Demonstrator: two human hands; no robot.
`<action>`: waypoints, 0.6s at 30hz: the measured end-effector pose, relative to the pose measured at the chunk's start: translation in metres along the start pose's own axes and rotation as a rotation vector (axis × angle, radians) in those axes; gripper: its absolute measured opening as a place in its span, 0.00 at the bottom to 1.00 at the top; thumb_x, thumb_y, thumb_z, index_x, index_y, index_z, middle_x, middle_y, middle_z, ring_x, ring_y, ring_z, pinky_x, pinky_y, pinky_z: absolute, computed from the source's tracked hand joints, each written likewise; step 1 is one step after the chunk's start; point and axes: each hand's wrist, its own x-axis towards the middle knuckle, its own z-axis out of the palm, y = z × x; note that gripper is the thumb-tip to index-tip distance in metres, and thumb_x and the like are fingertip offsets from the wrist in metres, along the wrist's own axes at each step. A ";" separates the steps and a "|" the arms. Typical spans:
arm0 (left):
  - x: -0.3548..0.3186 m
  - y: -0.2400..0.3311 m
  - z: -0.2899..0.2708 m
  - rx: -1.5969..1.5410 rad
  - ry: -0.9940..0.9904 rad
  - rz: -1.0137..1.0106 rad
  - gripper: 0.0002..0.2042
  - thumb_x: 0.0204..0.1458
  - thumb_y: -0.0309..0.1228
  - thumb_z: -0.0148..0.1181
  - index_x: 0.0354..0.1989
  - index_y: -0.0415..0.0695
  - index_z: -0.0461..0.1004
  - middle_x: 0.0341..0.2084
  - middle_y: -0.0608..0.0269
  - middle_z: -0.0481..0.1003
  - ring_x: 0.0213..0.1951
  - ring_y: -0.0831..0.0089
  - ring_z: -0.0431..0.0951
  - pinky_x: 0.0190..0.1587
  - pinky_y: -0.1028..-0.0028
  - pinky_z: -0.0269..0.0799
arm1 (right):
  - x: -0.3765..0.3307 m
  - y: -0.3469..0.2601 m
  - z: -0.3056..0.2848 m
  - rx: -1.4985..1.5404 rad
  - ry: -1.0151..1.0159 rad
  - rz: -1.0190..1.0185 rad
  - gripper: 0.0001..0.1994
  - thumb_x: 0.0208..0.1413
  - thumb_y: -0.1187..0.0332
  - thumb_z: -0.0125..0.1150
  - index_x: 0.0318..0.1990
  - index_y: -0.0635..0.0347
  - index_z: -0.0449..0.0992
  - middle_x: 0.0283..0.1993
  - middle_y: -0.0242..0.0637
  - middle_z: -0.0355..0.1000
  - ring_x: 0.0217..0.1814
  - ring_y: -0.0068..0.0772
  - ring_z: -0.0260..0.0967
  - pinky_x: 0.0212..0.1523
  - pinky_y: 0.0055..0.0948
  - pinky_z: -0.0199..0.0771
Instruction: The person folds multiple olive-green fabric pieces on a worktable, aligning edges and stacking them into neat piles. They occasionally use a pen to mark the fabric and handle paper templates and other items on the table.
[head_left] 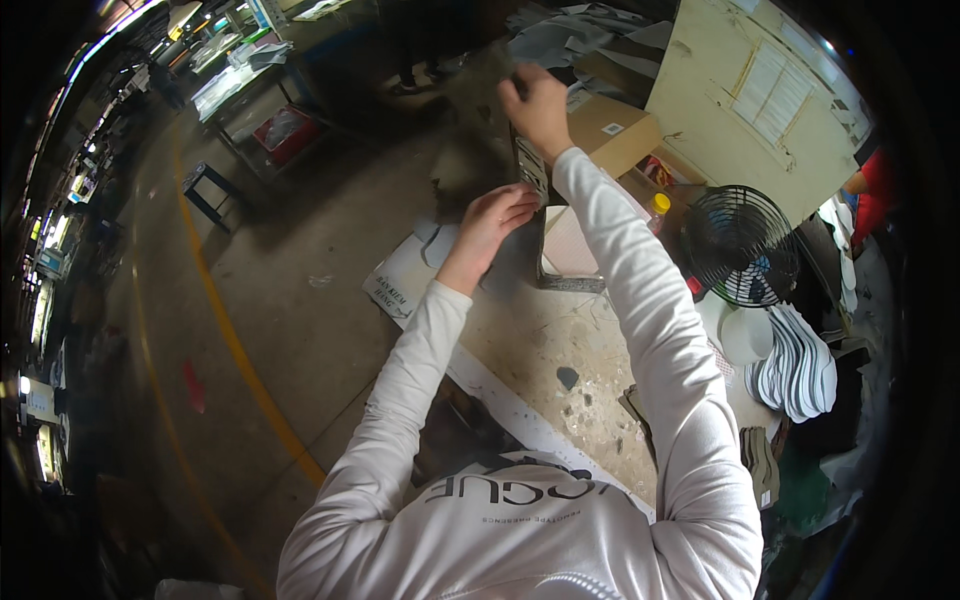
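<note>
My right hand [537, 106] is raised far out over the bench, fingers pinched on the top edge of a floppy dark grey sheet [468, 130] that hangs down and is blurred. Below it, my left hand [495, 220] curls its fingers around the lower part of the same sheet. A narrow dark patterned strip [531, 172] runs between the two hands. Under them a rectangular frame with a pale panel [570, 258] lies on the stained workbench [560, 350]. Both sleeves are white.
A black wire fan [740, 245] stands on the bench at the right, beside stacked white sole-shaped pieces [795, 365]. A cardboard box [610, 130] and a yellow-capped bottle [657, 205] sit behind. Left are concrete floor with a yellow line [230, 335], a stool [205, 185] and a red crate [285, 130].
</note>
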 end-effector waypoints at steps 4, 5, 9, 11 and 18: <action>-0.013 -0.018 0.060 -0.394 -0.197 0.159 0.26 0.59 0.40 0.53 0.63 0.43 0.58 0.57 0.59 0.65 0.60 0.70 0.62 0.62 0.68 0.57 | -0.032 -0.046 -0.069 0.578 0.074 0.671 0.09 0.55 0.68 0.58 0.34 0.66 0.75 0.30 0.34 0.73 0.28 0.21 0.70 0.27 0.23 0.72; -0.019 -0.024 0.073 -0.495 -0.216 0.201 0.27 0.58 0.43 0.54 0.62 0.44 0.58 0.56 0.60 0.65 0.60 0.70 0.61 0.62 0.68 0.56 | -0.049 -0.057 -0.088 0.626 0.101 0.785 0.08 0.56 0.69 0.57 0.36 0.66 0.75 0.31 0.33 0.73 0.28 0.22 0.69 0.28 0.21 0.73; -0.049 -0.043 0.101 -0.686 -0.098 0.162 0.26 0.56 0.46 0.54 0.57 0.43 0.64 0.53 0.62 0.69 0.55 0.68 0.67 0.59 0.67 0.60 | -0.141 -0.085 -0.160 0.754 0.191 0.952 0.08 0.57 0.72 0.55 0.43 0.64 0.72 0.38 0.36 0.72 0.34 0.24 0.69 0.33 0.22 0.74; -0.063 -0.057 0.106 -0.720 -0.058 0.115 0.20 0.60 0.38 0.50 0.58 0.41 0.64 0.55 0.60 0.68 0.56 0.66 0.68 0.59 0.64 0.63 | -0.187 -0.088 -0.194 0.733 0.183 1.039 0.11 0.58 0.72 0.54 0.47 0.65 0.70 0.42 0.39 0.73 0.40 0.27 0.72 0.39 0.25 0.75; -0.110 -0.125 0.102 -0.516 -0.035 -0.592 0.20 0.58 0.32 0.53 0.60 0.46 0.63 0.56 0.63 0.67 0.57 0.68 0.67 0.58 0.64 0.64 | -0.299 -0.088 -0.309 0.624 0.121 1.165 0.33 0.59 0.71 0.55 0.69 0.52 0.48 0.53 0.42 0.67 0.48 0.24 0.67 0.51 0.22 0.67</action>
